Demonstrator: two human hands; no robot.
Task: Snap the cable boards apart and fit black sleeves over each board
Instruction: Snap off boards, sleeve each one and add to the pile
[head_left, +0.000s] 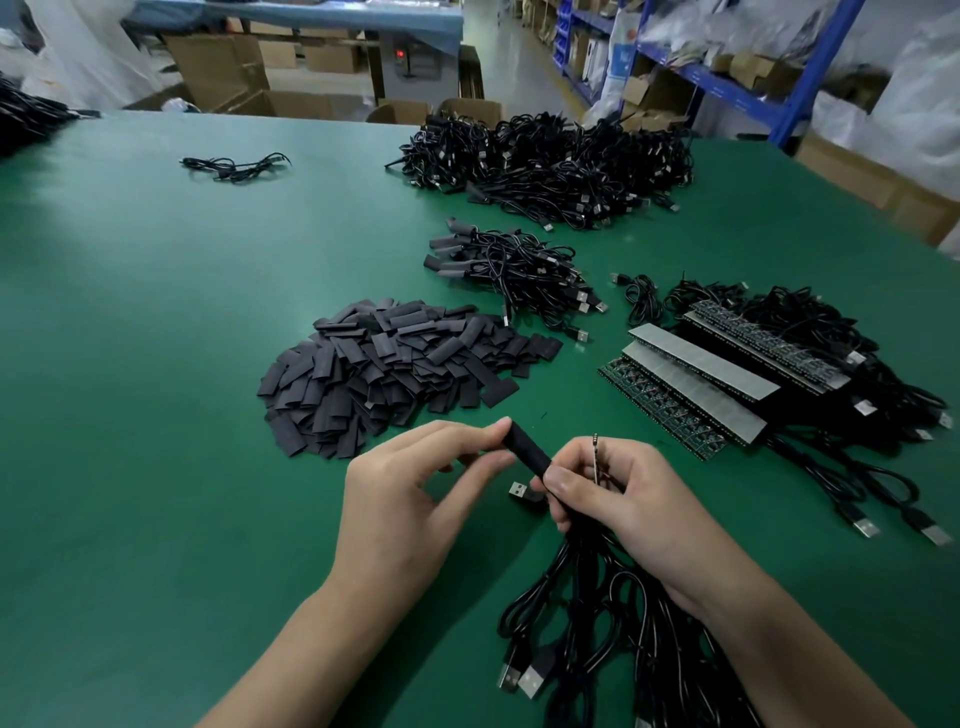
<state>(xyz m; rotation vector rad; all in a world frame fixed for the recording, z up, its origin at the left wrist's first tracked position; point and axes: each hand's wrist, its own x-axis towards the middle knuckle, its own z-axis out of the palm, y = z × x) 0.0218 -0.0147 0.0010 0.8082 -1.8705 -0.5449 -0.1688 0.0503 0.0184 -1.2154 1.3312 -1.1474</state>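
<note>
Black sleeve (527, 451) sits pinched at its far end in the left grip (410, 499). Its near end lies under the thumb of the right grip (618, 499), which clenches a bundle of cables (587, 587). A bare board (595, 454) stands just beside the sleeve. A skewed push could likely jam the sleeve on a board corner, or the loose bundle could slip to the bench (156, 364) below.

Black sleeves (400, 364) — green table (156, 364) — grey-backed boards (701, 364).
</note>
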